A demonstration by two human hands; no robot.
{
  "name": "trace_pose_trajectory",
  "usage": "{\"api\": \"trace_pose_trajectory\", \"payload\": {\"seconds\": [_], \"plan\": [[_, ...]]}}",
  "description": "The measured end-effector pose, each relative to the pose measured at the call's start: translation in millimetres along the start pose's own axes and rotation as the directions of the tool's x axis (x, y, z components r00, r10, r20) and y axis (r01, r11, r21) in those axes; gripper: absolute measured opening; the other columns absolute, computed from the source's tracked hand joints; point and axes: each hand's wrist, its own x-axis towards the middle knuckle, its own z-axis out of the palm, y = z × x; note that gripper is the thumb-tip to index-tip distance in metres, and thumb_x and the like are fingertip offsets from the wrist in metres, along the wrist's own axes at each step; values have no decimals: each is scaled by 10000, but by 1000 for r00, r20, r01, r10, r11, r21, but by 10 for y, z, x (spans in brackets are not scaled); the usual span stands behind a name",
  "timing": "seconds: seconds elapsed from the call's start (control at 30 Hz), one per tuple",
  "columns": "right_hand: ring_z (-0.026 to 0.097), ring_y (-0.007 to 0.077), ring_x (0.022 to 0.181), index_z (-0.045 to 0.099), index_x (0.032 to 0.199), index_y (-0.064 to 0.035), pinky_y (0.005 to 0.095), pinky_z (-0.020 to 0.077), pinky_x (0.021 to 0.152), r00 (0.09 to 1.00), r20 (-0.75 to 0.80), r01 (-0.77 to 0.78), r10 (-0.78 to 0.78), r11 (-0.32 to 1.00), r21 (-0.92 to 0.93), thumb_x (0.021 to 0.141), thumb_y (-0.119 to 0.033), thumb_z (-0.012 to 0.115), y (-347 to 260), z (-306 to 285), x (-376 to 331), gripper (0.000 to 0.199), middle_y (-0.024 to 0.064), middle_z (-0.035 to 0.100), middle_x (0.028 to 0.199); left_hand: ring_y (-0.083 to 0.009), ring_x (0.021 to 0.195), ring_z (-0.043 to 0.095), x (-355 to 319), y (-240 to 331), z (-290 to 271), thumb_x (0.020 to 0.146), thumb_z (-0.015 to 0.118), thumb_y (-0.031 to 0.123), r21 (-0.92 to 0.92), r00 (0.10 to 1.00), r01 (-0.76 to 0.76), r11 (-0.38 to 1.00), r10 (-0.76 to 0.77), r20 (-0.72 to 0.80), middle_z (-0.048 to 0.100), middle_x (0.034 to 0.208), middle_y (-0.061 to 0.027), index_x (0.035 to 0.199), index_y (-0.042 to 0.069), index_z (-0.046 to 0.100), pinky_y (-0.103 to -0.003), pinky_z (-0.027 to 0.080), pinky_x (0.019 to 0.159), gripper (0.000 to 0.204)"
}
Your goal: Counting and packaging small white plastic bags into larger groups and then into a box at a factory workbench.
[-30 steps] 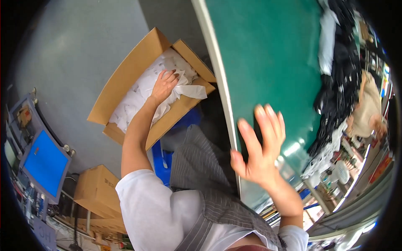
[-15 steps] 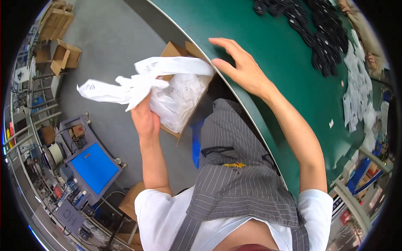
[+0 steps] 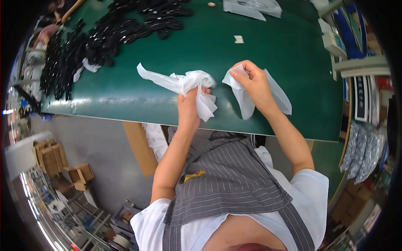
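My left hand [image 3: 188, 111] is closed round a crumpled bunch of white plastic bags [image 3: 178, 83] above the near part of the green table [image 3: 167, 109]. Loose ends of the bunch stick out to the left and hang down toward the table edge. To its right, my right hand [image 3: 257, 88] pinches a translucent white plastic bag [image 3: 243, 100] between thumb and fingers. More of the white plastic [image 3: 278, 93] shows on the other side of that wrist; whether it is the same bag I cannot tell.
Coiled black cables [image 3: 100, 44] lie heaped at the table's far left. More white bags [image 3: 251, 7] and a small white scrap [image 3: 238, 39] lie farther back. Below the near edge stands a cardboard box [image 3: 140, 148] with white bags. Another person's arm [image 3: 72, 11] shows at far left.
My view has swung right, from the box to the table. My left hand has brought its bunch of bags over the table. My right hand, open and empty before, now grips a bag.
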Motion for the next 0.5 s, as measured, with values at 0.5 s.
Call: {"api": "trace_pose_trajectory", "payload": {"seconds": [0.5], "plan": [[481, 46, 646, 590, 884, -28, 223, 388, 552, 993, -115, -2, -13, 991, -131, 862, -154, 630, 377, 192, -76, 134, 22, 577, 712, -101, 653, 520, 170, -255, 70, 816, 665, 108, 128, 998, 48, 991, -54, 43, 559, 753, -13, 931, 35, 588, -246, 424, 586, 156]]}}
